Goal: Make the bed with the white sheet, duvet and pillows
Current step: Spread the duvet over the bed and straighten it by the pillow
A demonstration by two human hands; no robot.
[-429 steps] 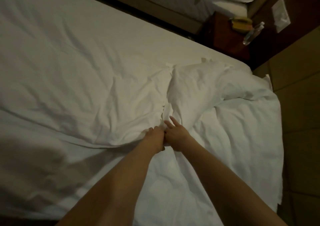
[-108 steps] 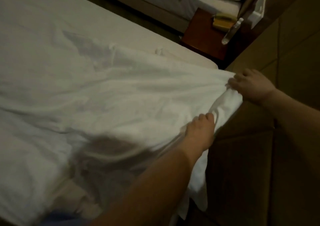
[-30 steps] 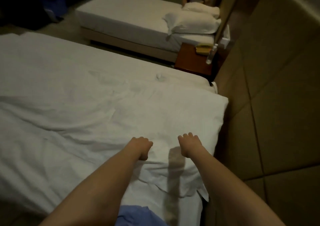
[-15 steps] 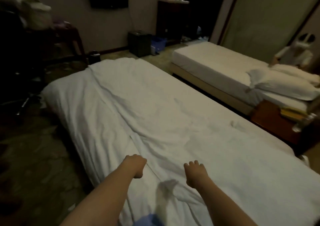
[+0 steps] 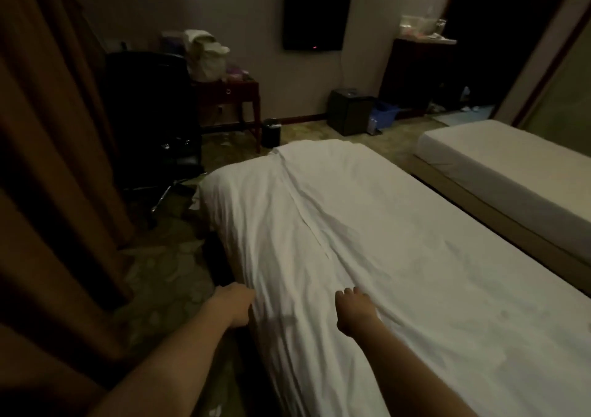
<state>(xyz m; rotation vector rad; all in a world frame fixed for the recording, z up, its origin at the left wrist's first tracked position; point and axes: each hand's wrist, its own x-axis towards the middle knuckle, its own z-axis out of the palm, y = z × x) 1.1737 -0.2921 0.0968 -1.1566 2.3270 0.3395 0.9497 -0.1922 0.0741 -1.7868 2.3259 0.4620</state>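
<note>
Both hands are out over the near end of the bed, set well apart. Her, or his, left hand (image 5: pixel 235 304) is at the bed's left edge, fingers curled down over the hanging side of the white cloth; whether they actually grip it I cannot tell, since the fingertips are hidden behind the hand. That person's right hand (image 5: pixel 353 311) lies on top of the bed, knuckles up and fingers bent into the cloth just where a long fold ends, and here too the dim light hides whether it pinches the fabric or only presses on it. The duvet (image 5: pixel 399 224) is spread along the length of the bed (image 5: pixel 220 276), its left edge running as a raised seam from the far end down toward the right hand, with the white sheet (image 5: pixel 249 211) showing beside it and draping over the left side. Wrinkles fan out around both hands. To the right stands a second bed (image 5: pixel 511 173), bare and pale, with a strip of carpet between the two. A brown curtain (image 5: pixel 48 160) hangs at the left. Against the far wall there is a dark television (image 5: pixel 315 18), a small red-brown table (image 5: pixel 236 91) carrying a pale bag (image 5: pixel 206 56), a black chair (image 5: pixel 153 112), and a low black box (image 5: pixel 350 111) on the floor.
</note>
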